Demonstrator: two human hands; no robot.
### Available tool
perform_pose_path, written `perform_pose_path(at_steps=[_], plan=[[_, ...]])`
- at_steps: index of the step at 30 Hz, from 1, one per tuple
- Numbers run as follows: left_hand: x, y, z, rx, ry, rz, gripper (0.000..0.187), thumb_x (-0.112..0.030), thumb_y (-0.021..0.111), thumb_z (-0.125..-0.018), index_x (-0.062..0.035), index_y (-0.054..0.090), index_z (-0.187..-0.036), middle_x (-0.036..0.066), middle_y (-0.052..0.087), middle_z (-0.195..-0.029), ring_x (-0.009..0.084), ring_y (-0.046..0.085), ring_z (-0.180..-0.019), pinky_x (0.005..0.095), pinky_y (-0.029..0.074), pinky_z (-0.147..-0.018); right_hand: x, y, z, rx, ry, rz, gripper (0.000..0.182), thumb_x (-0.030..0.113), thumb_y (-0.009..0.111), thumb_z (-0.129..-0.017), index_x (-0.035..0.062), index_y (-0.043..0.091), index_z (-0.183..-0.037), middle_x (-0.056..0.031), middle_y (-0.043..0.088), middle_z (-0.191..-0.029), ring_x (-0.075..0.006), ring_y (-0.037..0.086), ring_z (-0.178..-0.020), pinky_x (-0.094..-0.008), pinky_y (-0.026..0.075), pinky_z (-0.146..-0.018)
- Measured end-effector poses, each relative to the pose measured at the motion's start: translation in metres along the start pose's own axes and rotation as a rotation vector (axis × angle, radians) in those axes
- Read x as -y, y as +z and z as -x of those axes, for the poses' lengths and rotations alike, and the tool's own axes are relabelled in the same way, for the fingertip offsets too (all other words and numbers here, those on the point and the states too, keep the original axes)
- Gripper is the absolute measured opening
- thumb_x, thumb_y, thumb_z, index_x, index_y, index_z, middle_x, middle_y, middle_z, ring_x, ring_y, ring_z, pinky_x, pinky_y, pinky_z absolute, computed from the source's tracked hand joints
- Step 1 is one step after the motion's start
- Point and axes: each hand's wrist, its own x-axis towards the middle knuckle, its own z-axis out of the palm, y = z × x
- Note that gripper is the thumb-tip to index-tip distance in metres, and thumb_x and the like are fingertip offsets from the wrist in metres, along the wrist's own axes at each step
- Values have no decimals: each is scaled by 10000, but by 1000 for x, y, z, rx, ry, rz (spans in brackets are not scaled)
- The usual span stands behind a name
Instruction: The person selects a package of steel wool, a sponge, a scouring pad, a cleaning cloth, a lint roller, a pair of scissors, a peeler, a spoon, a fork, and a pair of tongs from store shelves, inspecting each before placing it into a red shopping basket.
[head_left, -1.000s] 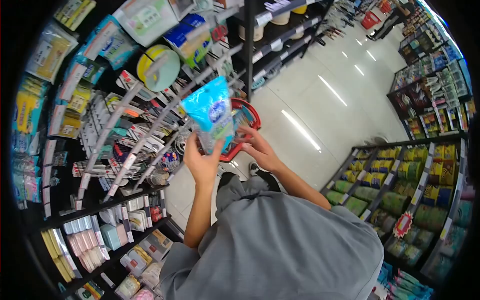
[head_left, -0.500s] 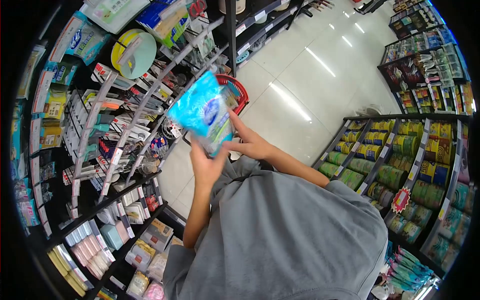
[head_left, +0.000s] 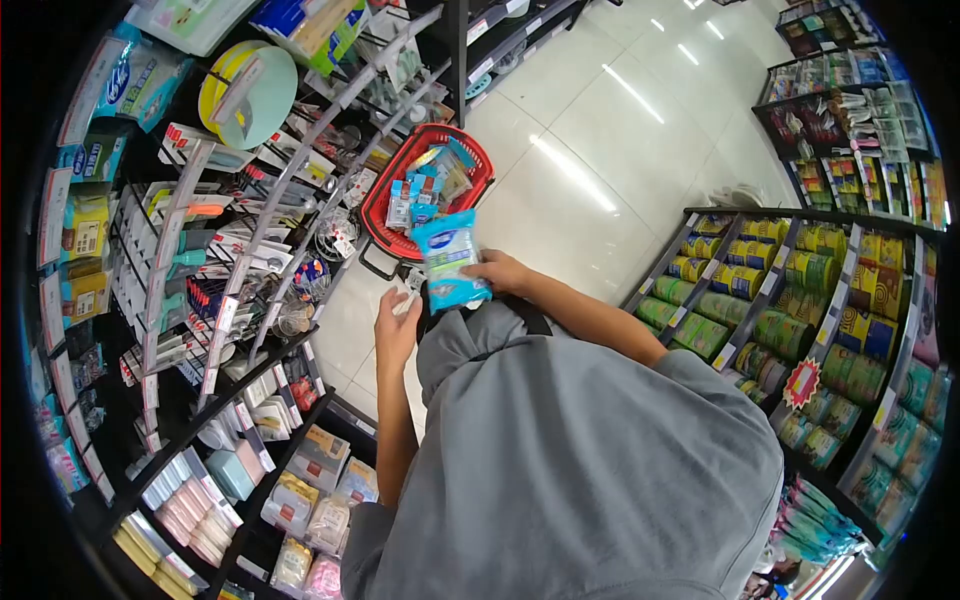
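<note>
My right hand [head_left: 497,272] grips a blue plastic packet [head_left: 450,258] by its right edge, thumb on the front face. The packet has a dark blue logo and a green-and-white printed band; I cannot make out its contents. It is upright, just in front of the near end of a red shopping basket [head_left: 478,150], and overlaps part of it in view. Several blue and clear packets [head_left: 425,188] lie inside the basket. To the left of the packet, my left hand [head_left: 397,322] is raised with fingers apart, holding nothing and not touching the packet.
At left, a hanging rack holds kitchen tools, a round yellow and mint board [head_left: 255,95] and blue packets [head_left: 145,85]. Boxed goods [head_left: 320,455] fill low shelves near my left arm. A shelf of yellow and green tins [head_left: 805,290] stands right of the tiled floor [head_left: 560,130].
My left hand has let go of the packet and drawn away to the left. My right hand has lowered and turned the packet more upright, which brings the basket into fuller view.
</note>
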Motion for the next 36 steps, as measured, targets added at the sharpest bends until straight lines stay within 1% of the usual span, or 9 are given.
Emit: perform_pose_path(at_steps=[3, 5, 7, 13, 18, 28, 31, 33, 36], plan=[[28, -14, 7, 33, -86, -37, 479, -253, 614, -840, -12, 442, -1215, 107, 553, -1106, 187, 604, -845, 277, 481, -659, 11, -17, 8, -98, 92, 19, 546, 285, 709, -728, -81, 535, -1094, -185, 618, -957, -251, 634, -784, -370, 528, -638], [24, -20, 15, 109, -103, -77, 442, -237, 612, -840, -13, 464, -1192, 100, 579, -1072, 188, 609, -842, 269, 480, -667, -83, -69, -95, -85, 232, 109, 556, 296, 675, -748, -93, 504, -1108, -190, 612, -970, -275, 646, -774, -385, 552, -608], [17, -25, 22, 66, -76, -90, 420, -223, 630, -821, 3, 499, -1151, 152, 606, -1021, 241, 629, -840, 299, 498, -688, -48, -63, -80, -185, 266, 357, 532, 290, 673, -750, -96, 525, -1083, -198, 615, -964, -291, 649, -774, -385, 555, -648], [25, -41, 34, -11, -72, -125, 394, -202, 625, -824, -6, 507, -1145, 155, 608, -1017, 237, 631, -836, 312, 508, -672, -20, -51, -120, -198, 195, 178, 539, 278, 630, -784, 1, 420, -1197, -157, 581, -1016, -272, 624, -781, -393, 539, -687], [27, -46, 33, 15, -59, -207, 397, -200, 631, -818, 1, 508, -1138, 162, 608, -1013, 240, 633, -826, 314, 509, -672, -26, -42, -118, -45, -45, 857, 498, 293, 632, -745, 23, 519, -1147, -133, 644, -873, -208, 646, -701, -315, 538, -560], [12, -12, 1, 119, 134, -296, 413, -218, 655, -792, 13, 519, -1106, 163, 606, -987, 240, 638, -785, 325, 510, -667, -158, -135, -66, -211, 113, 654, 229, 254, 553, -715, 62, 658, -781, -100, 626, -675, -188, 568, -524, -325, 457, -465], [-6, 12, -14, 193, 195, -316, 423, -220, 666, -775, 7, 519, -1101, 149, 608, -978, 235, 636, -772, 331, 508, -663, -203, -177, -45, -332, 33, 681, 195, 209, 564, -712, 40, 645, -765, -105, 613, -674, -200, 568, -531, -342, 463, -466], [-18, 32, -29, 209, 367, -360, 422, -209, 662, -772, 6, 515, -1104, 140, 610, -970, 233, 632, -776, 335, 505, -677, -182, -174, 5, -381, 217, 113, 177, 177, 539, -788, 40, 618, -869, -118, 625, -798, -270, 624, -645, -398, 496, -512], [-55, 58, -45, 203, 441, -329, 406, -171, 668, -756, -7, 519, -1096, 132, 608, -959, 226, 618, -771, 335, 494, -684, -175, -182, 42, -442, 273, 23, 221, 161, 530, -792, 31, 583, -963, -127, 619, -896, -260, 623, -744, -386, 498, -587]])
